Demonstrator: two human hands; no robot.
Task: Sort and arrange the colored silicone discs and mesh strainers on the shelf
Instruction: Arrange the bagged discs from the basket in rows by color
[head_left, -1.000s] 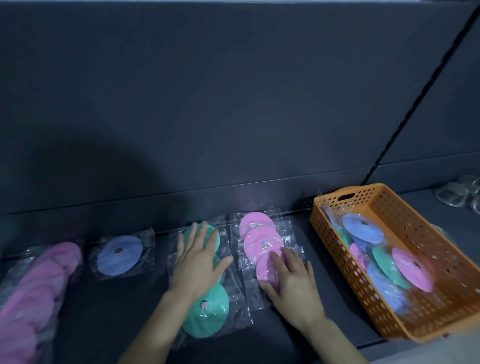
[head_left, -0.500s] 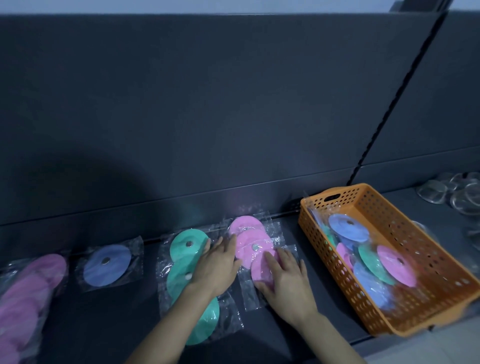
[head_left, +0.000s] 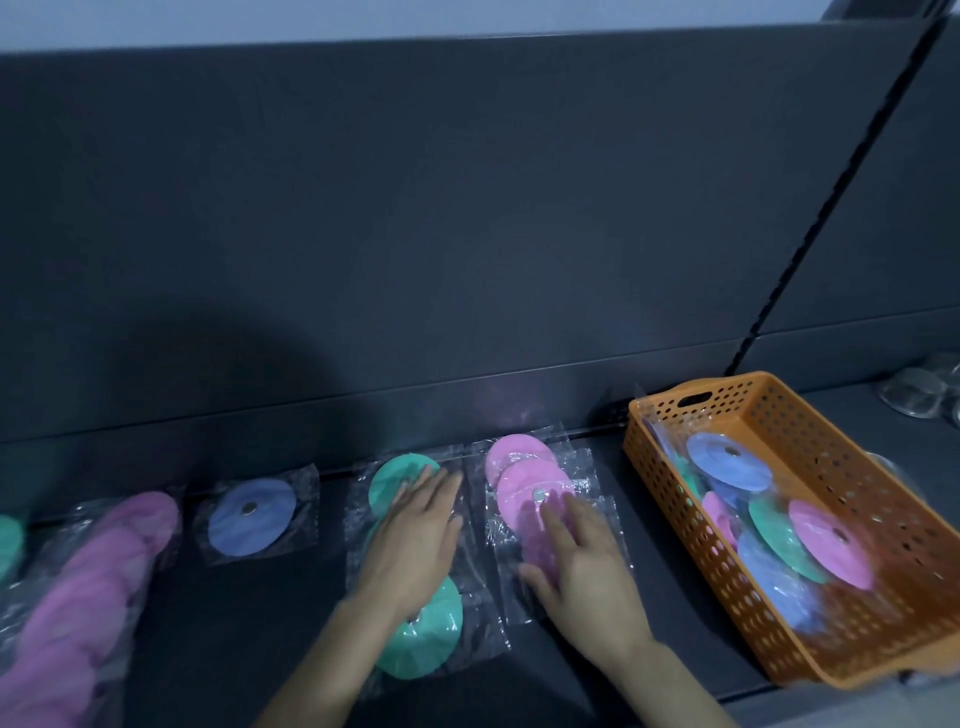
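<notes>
Both hands lie flat with fingers straight, side by side but not touching each other. The left hand (head_left: 415, 540) presses on a column of green discs (head_left: 428, 636), each in a clear bag. One shows at 12 o'clock past its fingertips and one at 6 o'clock by the wrist. What lies beneath the palm is hidden. The right hand (head_left: 582, 561) presses on three overlapping pink discs (head_left: 524, 483), also bagged. Two of these lie uncovered at 12 o'clock and the third sits under its fingers.

At 9 o'clock from the left hand, one blue disc (head_left: 252, 517) lies alone in its bag. Further out at 9 o'clock runs a pink row (head_left: 88, 597) of bagged discs, too blurred to count, with a green edge (head_left: 8, 545) at the border. All of these rest on the dark shelf (head_left: 208, 649).

At 3 o'clock from the right hand stands one orange basket (head_left: 670, 499), near the pink discs but apart from them. Inside is a loose heap (head_left: 727, 462) of discs: at least two blue, two pink and one green, smeared by blur. At 2 o'clock beyond the basket sit some clear round pieces (head_left: 914, 389), number unclear.
</notes>
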